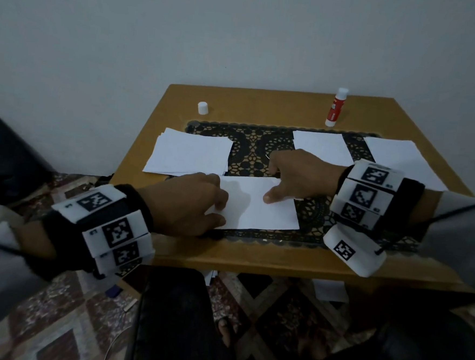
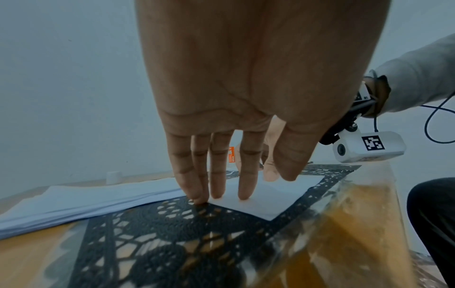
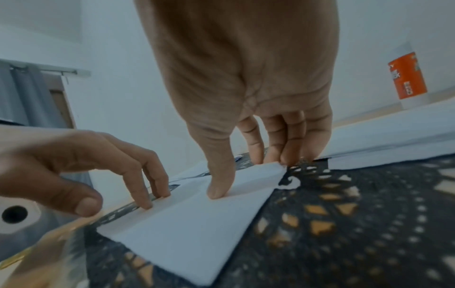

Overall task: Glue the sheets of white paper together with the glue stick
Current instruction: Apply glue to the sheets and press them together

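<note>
- Looks to me like the pressing/aligning bit: both hands are on the white sheet lying on the black lace mat near the front of the wooden table. I can't tell whether a second sheet is under it.
- To do it well I'd pin one side and smooth outward from there so the edges stay lined up and no wrinkle gets trapped. Thin paper slides easily on that lacy mat, so go slow.
- Left hand: fingers mostly straight and a bit spread, fingertips pressing on the sheet's left edge, the outermost finger landing on the mat. It's not gripping anything.
- Right hand: thumb pressed flat on the sheet, the other fingers bent down at its far corner. That corner is lifted slightly, so it may be a light pinch; can't say for sure.
- Glue stick stands uncapped at the back right of the table, well away from both hands; its white cap sits back left.
- Paper stack on the left, two more sheets on the right.
</note>
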Demonstrator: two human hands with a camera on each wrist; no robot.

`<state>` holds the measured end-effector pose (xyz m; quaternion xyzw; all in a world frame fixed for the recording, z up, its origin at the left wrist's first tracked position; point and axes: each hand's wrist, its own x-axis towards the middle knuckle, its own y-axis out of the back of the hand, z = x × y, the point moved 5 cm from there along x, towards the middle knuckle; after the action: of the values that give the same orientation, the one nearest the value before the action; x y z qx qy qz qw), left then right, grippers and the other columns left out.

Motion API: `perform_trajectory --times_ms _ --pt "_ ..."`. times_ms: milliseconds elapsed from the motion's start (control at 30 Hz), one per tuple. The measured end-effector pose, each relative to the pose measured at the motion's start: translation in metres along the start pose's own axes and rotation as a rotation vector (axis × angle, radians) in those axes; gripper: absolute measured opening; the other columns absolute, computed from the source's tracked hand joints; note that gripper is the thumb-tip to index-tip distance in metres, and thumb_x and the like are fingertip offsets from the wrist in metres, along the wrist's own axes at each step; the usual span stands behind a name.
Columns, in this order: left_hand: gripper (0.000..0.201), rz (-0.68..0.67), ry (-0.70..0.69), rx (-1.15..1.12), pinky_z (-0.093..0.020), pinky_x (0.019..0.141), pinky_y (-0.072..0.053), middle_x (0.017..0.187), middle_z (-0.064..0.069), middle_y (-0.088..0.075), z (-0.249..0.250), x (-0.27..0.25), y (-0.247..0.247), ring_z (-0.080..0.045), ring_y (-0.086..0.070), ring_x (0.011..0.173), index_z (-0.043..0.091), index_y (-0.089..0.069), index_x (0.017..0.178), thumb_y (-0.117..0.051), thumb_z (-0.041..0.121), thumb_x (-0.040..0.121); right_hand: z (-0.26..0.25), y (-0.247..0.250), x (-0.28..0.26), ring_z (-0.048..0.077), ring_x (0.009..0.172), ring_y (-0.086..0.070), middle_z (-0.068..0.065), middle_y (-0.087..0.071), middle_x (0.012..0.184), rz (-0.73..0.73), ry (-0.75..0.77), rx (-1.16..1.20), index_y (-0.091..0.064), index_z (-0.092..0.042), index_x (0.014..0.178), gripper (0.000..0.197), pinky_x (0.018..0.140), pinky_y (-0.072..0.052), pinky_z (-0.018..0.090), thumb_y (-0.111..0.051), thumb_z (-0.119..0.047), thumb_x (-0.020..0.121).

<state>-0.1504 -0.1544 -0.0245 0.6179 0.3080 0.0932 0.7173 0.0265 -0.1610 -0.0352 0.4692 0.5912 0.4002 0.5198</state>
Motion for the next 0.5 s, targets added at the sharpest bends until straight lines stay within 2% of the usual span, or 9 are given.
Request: perform_trajectory --times_ms 100,167,200,233,333,433,500 --pt "0.03 0.008 0.004 -0.006 -0.028 0.086 -0.042 0.12 0.001 -0.046 0.0005 0.0022 -0.0005 -0.012 -0.043 0.094 0.025 -0.056 0.117 -0.049 0.044 0.094 0.0022 -0.0012 0.0019 0.027 0.088 -0.059 0.011 -0.062 0.098 -0.019 -0.048 0.066 -0.057 -0.003 0.1 0.048 0.069 -0.044 0.034 -0.077 -0.042 0.078" --pt "0.029 0.018 0.004 -0.015 -0.028 0.085 -0.042 0.119 0.0 -0.047 0.0002 0.0021 -0.0009 -0.012 -0.041 0.092 0.025 -0.056 0.115 -0.049 0.043 0.095 0.0027 -0.0017 0.0023 0.021 0.069 -0.054 0.005 -0.056 0.075 -0.009 -0.083 0.107 -0.054 -0.008 0.076 0.036 0.059 -0.039 0.03 -0.076 -0.036 0.08" --pt "0.028 0.021 0.005 -0.019 -0.028 0.085 -0.042 0.119 0.0 -0.047 -0.0003 0.002 -0.0008 -0.012 -0.041 0.092 0.024 -0.057 0.115 -0.049 0.042 0.095 0.0029 -0.0019 0.0025 0.019 0.066 -0.053 0.003 -0.054 0.07 0.001 -0.097 0.131 -0.051 -0.01 0.069 0.035 0.058 -0.04 0.03 -0.075 -0.033 0.082" --pt "0.028 0.024 0.007 -0.026 -0.029 0.085 -0.043 0.119 0.0 -0.047 -0.0008 0.0021 -0.0006 -0.012 -0.043 0.092 0.024 -0.057 0.114 -0.049 0.042 0.095 0.003 -0.0021 0.0026 0.02 0.069 -0.056 0.003 -0.056 0.07 0.017 -0.106 0.148 -0.053 -0.01 0.069 0.032 0.062 -0.043 0.031 -0.074 -0.03 0.083" --pt "0.028 0.021 0.016 -0.037 -0.034 0.089 -0.045 0.118 -0.001 -0.048 -0.0029 0.0028 0.0 -0.017 -0.048 0.1 0.025 -0.057 0.115 -0.049 0.042 0.095 0.0012 -0.0009 0.0015 0.026 0.084 -0.062 0.012 -0.067 0.087 0.049 -0.121 0.177 -0.06 -0.004 0.081 0.02 0.071 -0.049 0.034 -0.07 -0.02 0.085" --pt "0.029 0.025 0.026 -0.061 -0.037 0.093 -0.045 0.119 -0.001 -0.049 -0.0044 0.0043 0.0004 -0.018 -0.049 0.105 0.025 -0.056 0.117 -0.05 0.041 0.094 -0.0008 -0.0019 -0.0003 0.025 0.082 -0.059 0.011 -0.062 0.086 0.018 -0.144 0.183 -0.055 -0.006 0.079 0.019 0.07 -0.048 0.033 -0.07 -0.016 0.085" --pt "0.029 0.054 0.042 -0.098 -0.035 0.092 -0.045 0.119 0.0 -0.05 -0.0053 0.005 0.0009 -0.016 -0.048 0.102 0.024 -0.053 0.12 -0.051 0.039 0.094 0.0011 -0.0011 -0.0018 0.023 0.072 -0.055 0.01 -0.057 0.076 0.001 -0.183 0.18 -0.05 -0.007 0.069 0.026 0.066 -0.045 0.033 -0.07 -0.013 0.084"
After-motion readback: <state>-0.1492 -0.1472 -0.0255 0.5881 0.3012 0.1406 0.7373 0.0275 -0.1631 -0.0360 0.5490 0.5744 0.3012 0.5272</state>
